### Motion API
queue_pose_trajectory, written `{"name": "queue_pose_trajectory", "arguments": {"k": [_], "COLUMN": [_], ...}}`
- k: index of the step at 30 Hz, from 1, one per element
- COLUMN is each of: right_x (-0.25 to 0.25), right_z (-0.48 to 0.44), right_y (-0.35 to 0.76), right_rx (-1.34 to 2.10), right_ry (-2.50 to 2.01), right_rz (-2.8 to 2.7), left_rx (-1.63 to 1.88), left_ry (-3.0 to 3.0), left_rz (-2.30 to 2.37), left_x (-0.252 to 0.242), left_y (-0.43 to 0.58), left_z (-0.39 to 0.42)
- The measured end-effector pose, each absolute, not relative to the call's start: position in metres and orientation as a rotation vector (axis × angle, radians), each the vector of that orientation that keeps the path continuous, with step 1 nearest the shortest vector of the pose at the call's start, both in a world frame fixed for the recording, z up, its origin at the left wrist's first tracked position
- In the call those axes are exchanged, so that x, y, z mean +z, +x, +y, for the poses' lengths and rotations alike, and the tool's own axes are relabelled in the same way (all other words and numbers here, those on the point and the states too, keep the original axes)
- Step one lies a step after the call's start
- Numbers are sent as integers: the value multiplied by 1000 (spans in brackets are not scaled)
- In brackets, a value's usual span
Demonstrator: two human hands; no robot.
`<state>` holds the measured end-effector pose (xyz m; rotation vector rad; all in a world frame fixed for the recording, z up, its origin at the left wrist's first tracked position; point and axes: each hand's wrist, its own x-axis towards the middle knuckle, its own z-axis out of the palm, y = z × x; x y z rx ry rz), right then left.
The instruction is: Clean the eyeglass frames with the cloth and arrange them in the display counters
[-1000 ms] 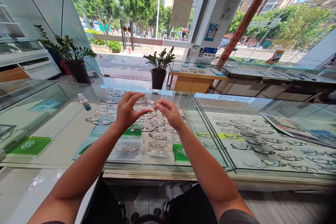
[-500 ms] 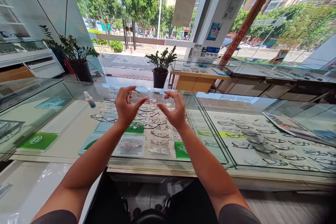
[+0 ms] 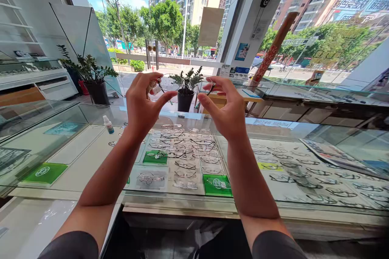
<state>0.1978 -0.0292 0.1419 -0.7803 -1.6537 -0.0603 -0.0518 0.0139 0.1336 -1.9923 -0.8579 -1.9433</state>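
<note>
Both my hands are raised above the glass counter, holding a pair of eyeglasses (image 3: 161, 85) between them. My left hand (image 3: 142, 99) pinches the dark, thin arm on the left with thumb and fingers. On the other side, my right hand (image 3: 226, 105) grips the matching arm (image 3: 213, 87) in the same way. The lenses and front of the frame are hard to make out against the bright background. Below the hands, several rows of eyeglasses (image 3: 185, 165) lie in the display case, with green cards (image 3: 217, 186) under some of them.
A small spray bottle (image 3: 108, 124) stands on the counter (image 3: 100, 145) at left. More glasses (image 3: 313, 172) and a magazine (image 3: 331, 153) are at right. Beyond the counter are a potted plant (image 3: 185, 99), another plant (image 3: 97, 89) and a wooden table (image 3: 223, 99).
Both hands have come up and nearer to me with the eyeglasses, and moved farther apart. The view has tilted upward a little.
</note>
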Motion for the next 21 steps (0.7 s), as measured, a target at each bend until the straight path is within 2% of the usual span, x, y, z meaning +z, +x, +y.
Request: {"name": "queue_pose_trajectory", "arguments": {"k": [4,9,21], "right_x": [151,145,140], "right_z": [-40,-47,-45], "right_y": [201,201,208], "right_rx": [-149,-202,-95], "right_ry": [-755,-774,-820], "right_rz": [-1613,-1610,-1598], "left_rx": [-1951,-1920,-1918], "left_ry": [-2015,-1981,-1954], "left_rz": [-808,-817,-913], "left_x": [152,150,144], "left_y": [-47,-46,-35], "left_z": [4,-10,-16]}}
